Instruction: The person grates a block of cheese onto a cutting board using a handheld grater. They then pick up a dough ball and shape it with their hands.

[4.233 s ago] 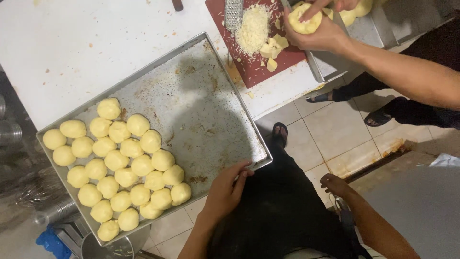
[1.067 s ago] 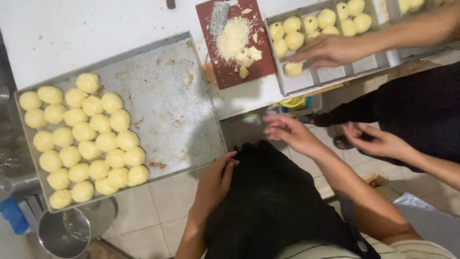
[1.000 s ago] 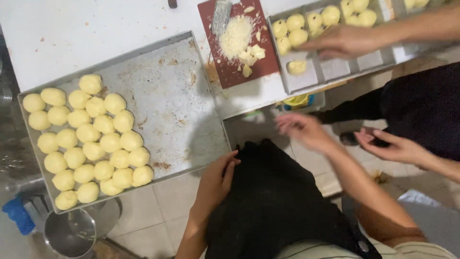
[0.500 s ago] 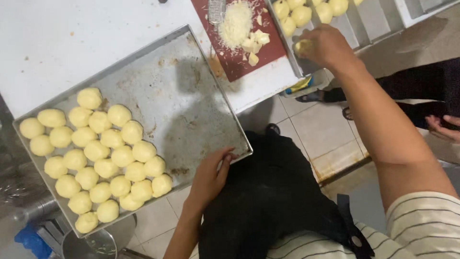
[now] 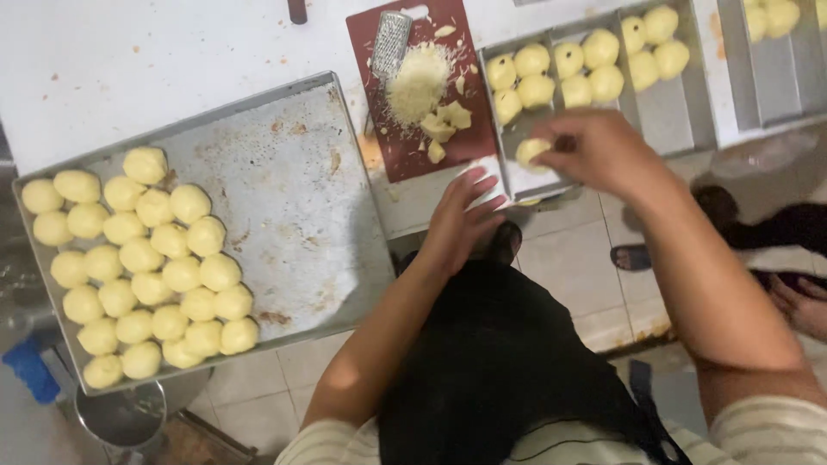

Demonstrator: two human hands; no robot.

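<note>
Reaching over the narrow metal baking pan (image 5: 663, 112), the right hand (image 5: 599, 151) had its fingers curled loosely about a pale yellow dough ball (image 5: 531, 151), which sat at the near end of the pan, just short of the rows of dough balls (image 5: 568, 73) already lying farther in. Whether the fingers truly gripped the ball or only touched it could not be told, since motion blurred them. The left hand (image 5: 461, 220) lay open and empty, fingers spread, at the near edge of the white surface (image 5: 129, 60), just below the dark red cutting board (image 5: 413, 151). On that board stood a small metal grater (image 5: 390, 43) beside a heap of grated cheese (image 5: 418, 82) and a few cheese chunks (image 5: 445, 120). To the left rested a large flat tray (image 5: 293, 215), its left part packed with close rows of round dough balls (image 5: 142, 267), its right part bare metal with baked-on marks. Beneath the tray's near corner a metal bowl (image 5: 121, 418) showed over the tiled floor (image 5: 586, 267).
</note>
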